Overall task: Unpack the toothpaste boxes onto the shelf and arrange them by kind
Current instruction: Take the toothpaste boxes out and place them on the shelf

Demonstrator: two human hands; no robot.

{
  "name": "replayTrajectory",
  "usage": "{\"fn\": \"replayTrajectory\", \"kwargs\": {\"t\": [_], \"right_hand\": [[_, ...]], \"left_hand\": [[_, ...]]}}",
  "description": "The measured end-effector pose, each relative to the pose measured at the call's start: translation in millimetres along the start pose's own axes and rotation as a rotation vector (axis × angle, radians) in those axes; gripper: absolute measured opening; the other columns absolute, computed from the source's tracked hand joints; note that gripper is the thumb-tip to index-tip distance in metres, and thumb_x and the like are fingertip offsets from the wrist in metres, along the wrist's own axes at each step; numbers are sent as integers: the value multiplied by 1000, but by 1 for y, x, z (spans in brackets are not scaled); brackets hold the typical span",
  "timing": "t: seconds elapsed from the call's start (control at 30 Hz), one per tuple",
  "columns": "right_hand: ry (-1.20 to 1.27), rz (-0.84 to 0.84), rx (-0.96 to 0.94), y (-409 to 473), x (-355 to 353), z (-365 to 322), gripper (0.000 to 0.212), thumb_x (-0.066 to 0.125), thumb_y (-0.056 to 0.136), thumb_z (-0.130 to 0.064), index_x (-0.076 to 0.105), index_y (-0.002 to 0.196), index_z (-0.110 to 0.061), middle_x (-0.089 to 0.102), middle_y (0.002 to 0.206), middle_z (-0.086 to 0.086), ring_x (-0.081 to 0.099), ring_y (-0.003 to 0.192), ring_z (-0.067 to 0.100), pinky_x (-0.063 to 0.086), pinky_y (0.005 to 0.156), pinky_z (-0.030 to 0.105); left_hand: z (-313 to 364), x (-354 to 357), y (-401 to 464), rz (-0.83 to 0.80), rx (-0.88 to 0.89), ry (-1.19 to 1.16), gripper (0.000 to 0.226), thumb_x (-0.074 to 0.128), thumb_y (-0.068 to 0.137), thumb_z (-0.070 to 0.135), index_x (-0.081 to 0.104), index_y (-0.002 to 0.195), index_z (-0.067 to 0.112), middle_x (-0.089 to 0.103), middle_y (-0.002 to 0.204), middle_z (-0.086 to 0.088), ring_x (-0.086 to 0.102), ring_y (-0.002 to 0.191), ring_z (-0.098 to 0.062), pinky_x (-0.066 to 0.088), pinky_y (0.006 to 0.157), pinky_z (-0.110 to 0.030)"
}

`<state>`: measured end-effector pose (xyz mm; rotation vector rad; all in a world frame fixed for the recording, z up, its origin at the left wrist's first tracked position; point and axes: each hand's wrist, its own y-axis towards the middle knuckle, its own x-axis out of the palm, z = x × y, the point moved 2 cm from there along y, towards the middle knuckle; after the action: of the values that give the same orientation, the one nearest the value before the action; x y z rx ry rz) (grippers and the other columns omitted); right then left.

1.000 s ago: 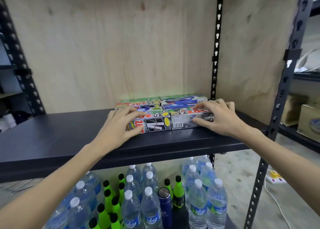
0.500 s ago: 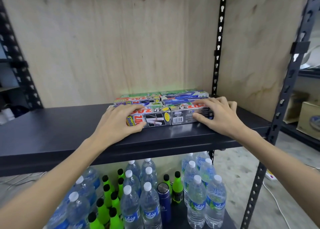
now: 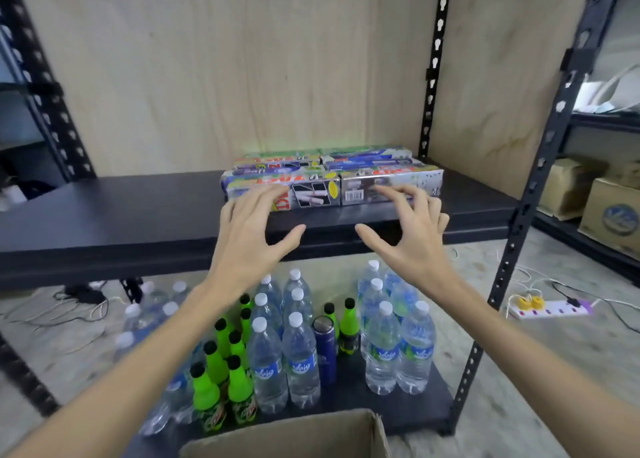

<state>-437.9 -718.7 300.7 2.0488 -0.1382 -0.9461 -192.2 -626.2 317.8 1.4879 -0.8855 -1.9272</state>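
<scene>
We are looking at the toothpaste boxes (image 3: 332, 177) sitting on the black shelf board (image 3: 114, 211), grouped toward its right end in rows that are running back to the plywood panel (image 3: 242, 76). The rows behind the front two boxes are showing only thin strips of their tops, so we are not able to count them or read their print, and motion blur is smearing the lettering on the front faces. Below the toothpaste boxes, a cardboard carton (image 3: 284, 437) is being cut off by the lower edge of the view, and its inside is not showing.

Our left hand (image 3: 247, 235) is hovering in front of the front left box with its fingers spread and nearly straight, thumb held wide; its fingertips are overlapping the box face in the picture, and we cannot tell whether they are touching it. Our right hand (image 3: 412, 239) is hovering before the front right box, fingers apart and gently bent, gripping nothing.

Under the toothpaste boxes, water bottles (image 3: 298, 357) and green bottles (image 3: 221, 371) are standing on the lowest board.
</scene>
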Motion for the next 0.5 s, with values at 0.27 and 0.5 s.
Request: {"fn": "replayTrajectory", "kwargs": {"t": [0.27,0.5], "right_hand": [[179,-30,143,-161,62,-36,60,72,85,-44,48,138,-30,42,133,-4,39,122,16,30,98,31],[86,-516,358,-345,147,-19,62,68,87,-37,43,143,-24,49,133,-2,42,122,23,36,98,44]], "left_hand": [[18,54,-180,-55,-124,-98,62,68,92,25,42,147,10,35,157,-3,29,148,-20,25,121,-41],[-17,102,-360,-554,-435,-30,55,67,90,33,49,138,16,51,134,-3,50,124,-24,39,102,-36]]}}
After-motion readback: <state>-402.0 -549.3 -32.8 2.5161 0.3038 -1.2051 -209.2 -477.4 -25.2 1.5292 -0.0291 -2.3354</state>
